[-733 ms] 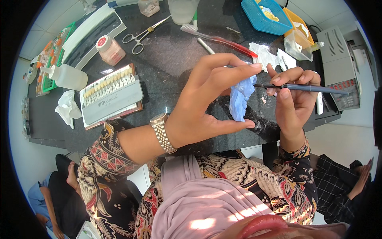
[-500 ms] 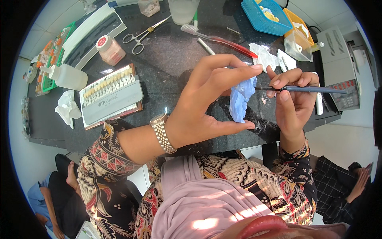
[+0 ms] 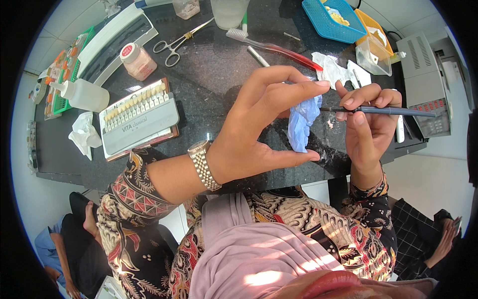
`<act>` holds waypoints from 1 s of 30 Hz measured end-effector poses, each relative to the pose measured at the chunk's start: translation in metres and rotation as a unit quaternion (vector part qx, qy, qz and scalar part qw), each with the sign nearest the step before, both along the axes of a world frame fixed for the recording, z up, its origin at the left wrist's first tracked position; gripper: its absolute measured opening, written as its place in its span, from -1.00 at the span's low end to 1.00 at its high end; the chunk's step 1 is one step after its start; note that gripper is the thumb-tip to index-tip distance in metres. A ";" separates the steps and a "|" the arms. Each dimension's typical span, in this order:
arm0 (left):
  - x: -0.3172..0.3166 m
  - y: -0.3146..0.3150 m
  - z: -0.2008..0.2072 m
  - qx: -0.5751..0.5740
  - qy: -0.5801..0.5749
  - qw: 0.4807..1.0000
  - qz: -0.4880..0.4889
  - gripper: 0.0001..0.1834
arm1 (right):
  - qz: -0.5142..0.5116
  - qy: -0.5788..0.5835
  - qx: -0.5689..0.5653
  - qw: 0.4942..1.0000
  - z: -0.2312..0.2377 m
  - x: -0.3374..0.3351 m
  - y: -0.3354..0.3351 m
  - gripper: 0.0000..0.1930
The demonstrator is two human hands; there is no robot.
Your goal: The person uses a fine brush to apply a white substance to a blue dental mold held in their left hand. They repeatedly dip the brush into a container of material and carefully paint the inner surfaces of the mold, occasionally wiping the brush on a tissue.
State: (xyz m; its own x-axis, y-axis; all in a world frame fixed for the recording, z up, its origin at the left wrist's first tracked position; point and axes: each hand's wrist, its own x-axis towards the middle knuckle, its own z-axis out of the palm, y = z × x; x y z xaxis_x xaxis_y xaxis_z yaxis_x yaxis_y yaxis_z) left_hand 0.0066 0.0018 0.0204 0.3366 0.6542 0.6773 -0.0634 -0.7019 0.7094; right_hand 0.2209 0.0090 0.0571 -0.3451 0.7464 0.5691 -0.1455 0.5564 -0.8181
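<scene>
Between the thumb and fingers of my left hand [image 3: 249, 119] a pale blue dental cast [image 3: 302, 127] is held on edge, with its far side hidden. My right hand [image 3: 371, 119] pinches a slim dark-handled tool [image 3: 393, 111] that lies nearly level. Its thin end points left and meets the right edge of the cast; I cannot make out the tip itself. Both hands are above the dark countertop [image 3: 199, 94].
A tooth shade guide [image 3: 144, 127], a squeeze bottle [image 3: 87, 94], a powder jar [image 3: 138, 62] and locking forceps [image 3: 174, 46] are on the left. Beyond my hands lie a red toothbrush [image 3: 279, 49] and white tissue [image 3: 331, 71]. A blue basket [image 3: 333, 25] stands far right. Other people sit on both sides.
Hardly anything differs. My right hand and the tool have shifted very slightly, and the cast is turned a touch in my left hand.
</scene>
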 end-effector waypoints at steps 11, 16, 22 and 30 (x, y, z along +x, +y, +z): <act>0.000 0.000 0.000 -0.007 -0.005 1.000 -0.007 0.00 | 0.004 -0.002 -0.006 1.000 0.000 0.000 0.000 -0.64; 0.001 0.000 -0.001 -0.008 -0.011 1.000 -0.009 0.00 | 0.005 -0.004 -0.006 1.000 0.000 0.000 0.000 -0.64; 0.000 0.000 0.000 0.002 -0.005 1.000 -0.003 0.00 | -0.007 0.005 -0.003 1.000 0.000 0.000 0.000 -0.64; 0.001 0.001 -0.001 -0.001 -0.009 1.000 -0.008 0.01 | -0.003 -0.002 0.004 1.000 0.000 0.001 0.001 -0.64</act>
